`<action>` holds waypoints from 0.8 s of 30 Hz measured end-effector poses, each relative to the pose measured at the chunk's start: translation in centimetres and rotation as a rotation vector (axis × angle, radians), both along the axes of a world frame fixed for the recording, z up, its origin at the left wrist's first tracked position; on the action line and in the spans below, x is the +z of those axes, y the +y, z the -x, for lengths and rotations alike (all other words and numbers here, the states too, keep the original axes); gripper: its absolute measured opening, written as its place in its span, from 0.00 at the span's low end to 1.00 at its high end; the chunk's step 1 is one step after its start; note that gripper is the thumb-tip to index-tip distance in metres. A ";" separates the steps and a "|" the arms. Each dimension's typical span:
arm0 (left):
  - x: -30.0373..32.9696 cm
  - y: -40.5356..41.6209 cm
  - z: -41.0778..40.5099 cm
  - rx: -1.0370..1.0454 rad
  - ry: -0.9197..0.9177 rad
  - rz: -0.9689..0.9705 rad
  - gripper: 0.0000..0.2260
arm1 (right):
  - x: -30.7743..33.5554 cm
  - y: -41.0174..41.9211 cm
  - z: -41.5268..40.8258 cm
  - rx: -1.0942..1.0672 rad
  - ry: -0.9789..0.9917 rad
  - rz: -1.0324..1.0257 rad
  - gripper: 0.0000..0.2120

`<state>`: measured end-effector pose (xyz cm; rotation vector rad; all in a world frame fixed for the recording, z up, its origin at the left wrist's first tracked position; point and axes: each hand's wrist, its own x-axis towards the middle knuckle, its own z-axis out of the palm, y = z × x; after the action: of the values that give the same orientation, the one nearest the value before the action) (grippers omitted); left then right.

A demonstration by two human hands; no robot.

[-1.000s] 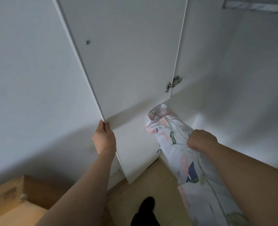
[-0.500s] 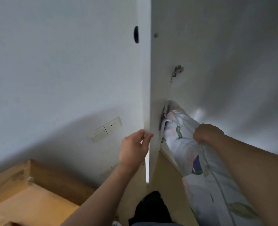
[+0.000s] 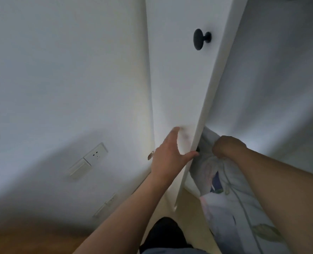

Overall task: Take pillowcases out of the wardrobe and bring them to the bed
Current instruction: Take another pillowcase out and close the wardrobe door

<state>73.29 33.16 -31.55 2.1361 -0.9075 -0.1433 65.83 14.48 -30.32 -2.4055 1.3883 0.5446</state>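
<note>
Left hand (image 3: 167,154) lies flat against the outer face of the white wardrobe door (image 3: 177,85), fingers straight and spread, the thumb (image 3: 192,154) reaching to the door's free edge. Its fingertips are blurred, so how hard they press cannot be told. Above the hand, a dark round knob (image 3: 199,39) sticks out of the door face.

Right hand (image 3: 227,146) is closed into a fist around a bunched fold of the floral pillowcase (image 3: 230,195), gripping it just beside the door's edge, on the wardrobe side. The cloth is pale with pink blossoms, green leaves and stems and a small dark blue patch. From the fist it hangs down under the right forearm to the lower right of the view; its upper end lies behind the door edge, against the white wardrobe interior (image 3: 280,79). Whether any of it still rests inside the wardrobe cannot be told.

To the left of the door runs a white wall (image 3: 60,70) carrying a socket and switch plate (image 3: 89,160), with a second plate (image 3: 106,204) lower down. A brown wooden surface (image 3: 23,239), blurred, fills the lower left corner. Pale flooring (image 3: 192,204) shows below the door, and the person's dark foot (image 3: 167,233) stands on it at the bottom centre.
</note>
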 end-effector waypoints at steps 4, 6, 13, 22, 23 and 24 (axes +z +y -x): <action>0.8 -3.7 -0.4 -0.108 -0.025 0.080 0.61 | 0.4 -0.7 2.2 -0.092 -0.012 -0.001 0.13; 1.0 -5.4 -0.6 -0.145 -0.063 0.091 0.63 | 0.7 -1.2 3.3 -0.146 -0.020 -0.001 0.14; 0.9 -10.8 -0.9 -0.202 -0.094 0.053 0.63 | 1.4 -2.4 6.9 -0.330 -0.045 0.001 0.18; -0.2 -16.6 -1.1 -0.221 -0.079 0.120 0.63 | 1.7 -2.0 6.8 -0.625 0.028 -0.044 0.21; -0.3 -17.1 -1.2 -0.221 -0.078 0.115 0.63 | 1.5 -1.9 6.8 -0.662 0.033 -0.039 0.21; -0.4 -17.6 -1.3 -0.225 -0.073 0.110 0.64 | 1.4 -1.8 6.7 -0.695 0.036 -0.029 0.21</action>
<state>74.56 15.59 -32.00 1.9442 -1.1713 -0.1264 59.15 12.69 -28.93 -1.7165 2.0576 0.4094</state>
